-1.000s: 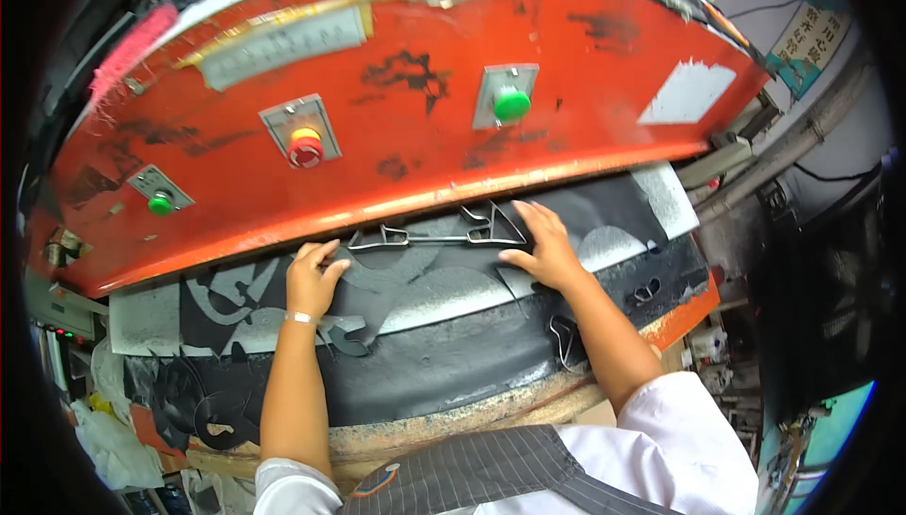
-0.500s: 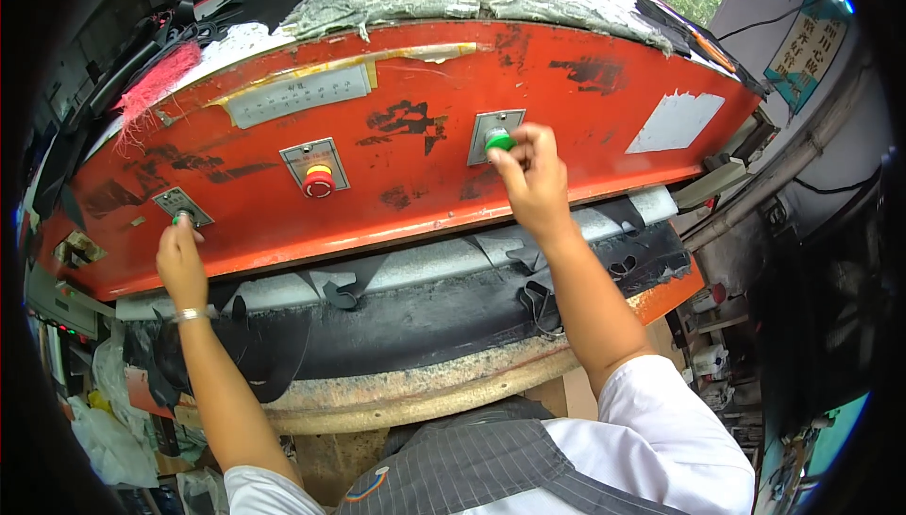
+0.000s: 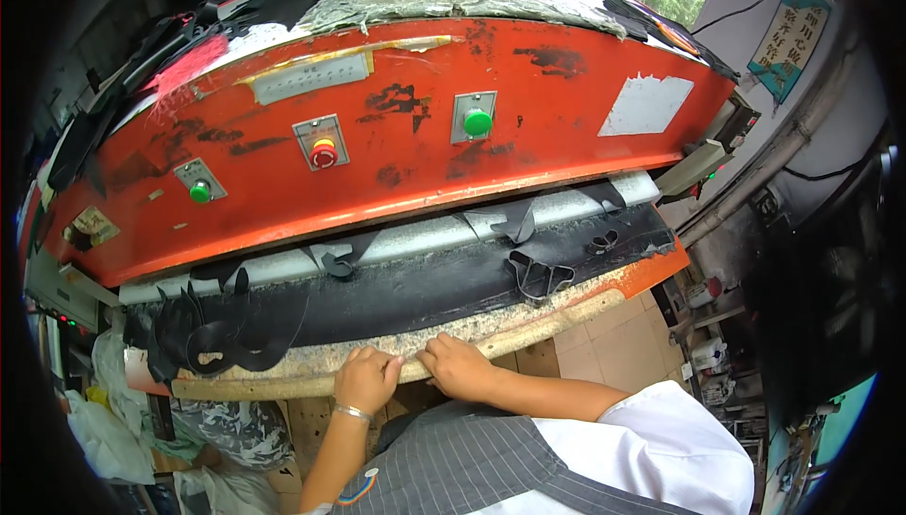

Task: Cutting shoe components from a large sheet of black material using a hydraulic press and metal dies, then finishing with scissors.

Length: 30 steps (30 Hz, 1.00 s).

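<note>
My left hand (image 3: 366,378), with a bracelet at the wrist, is curled over the front edge of a pale, worn board (image 3: 500,337). Close beside it, my right hand (image 3: 458,366) grips the same edge, its fingers folded on top. On the board lies a black sheet (image 3: 396,305) that runs back under the red press beam. Toward its right end stand a metal cutting die (image 3: 540,279) and a smaller die (image 3: 602,242). Cut black scraps (image 3: 212,331) are heaped at the left end.
Two green push buttons, one left (image 3: 199,192) and one right (image 3: 478,122), flank a red stop knob (image 3: 324,153) on the red beam (image 3: 396,170). Plastic bags (image 3: 109,435) lie low at the left. A pipe (image 3: 755,180) slants along the right wall.
Both my hands have left the green buttons and come down and together onto the front edge of the board. The view has shifted slightly.
</note>
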Motion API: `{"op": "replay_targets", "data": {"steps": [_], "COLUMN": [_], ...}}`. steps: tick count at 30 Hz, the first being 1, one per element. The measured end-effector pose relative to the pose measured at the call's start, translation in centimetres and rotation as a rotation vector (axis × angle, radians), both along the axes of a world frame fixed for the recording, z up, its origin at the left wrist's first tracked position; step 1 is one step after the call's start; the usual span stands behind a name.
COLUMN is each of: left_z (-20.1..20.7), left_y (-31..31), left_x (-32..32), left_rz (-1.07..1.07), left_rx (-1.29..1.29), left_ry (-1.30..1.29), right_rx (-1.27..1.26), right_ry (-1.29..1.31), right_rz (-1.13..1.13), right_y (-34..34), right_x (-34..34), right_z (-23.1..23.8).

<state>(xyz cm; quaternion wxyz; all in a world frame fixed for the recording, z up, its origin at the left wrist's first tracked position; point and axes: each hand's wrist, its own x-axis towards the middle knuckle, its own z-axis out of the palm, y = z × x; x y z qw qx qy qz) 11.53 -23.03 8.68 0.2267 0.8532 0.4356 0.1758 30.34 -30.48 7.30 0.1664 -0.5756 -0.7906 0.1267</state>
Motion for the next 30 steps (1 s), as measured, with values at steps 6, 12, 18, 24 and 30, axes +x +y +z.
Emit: {"op": "replay_targets", "data": {"steps": [6, 12, 18, 24, 30], "left_z": [-1.4, -3.4, -3.0, -1.1, 0.4], "left_y": [-0.9, 1.6, 4.9, 7.2, 10.7], "left_x": [0.1, 1.5, 2.4, 6.2, 8.3], "left_rz": [-0.034, -0.090, -0.082, 0.025, 0.421], "left_rx": [0.068, 0.025, -0.428, -0.338, -0.018], "left_ry": [-0.036, -0.093, -0.136, -0.276, -0.422], "right_rx": [0.122, -0.249, 0.014, -0.207, 0.242], "right_ry": [-0.003, 0.099, -0.021, -0.103, 0.047], "right_rz": [-0.089, 0.050, -0.388, -0.528, -0.301], "right_y": [-1.1, 3.4, 17.1, 25.4, 22.3], "right_x": [-0.7, 4.4, 15.0, 20.5, 22.2], "right_z": [-1.2, 0.4, 1.8, -0.3, 0.7]}}
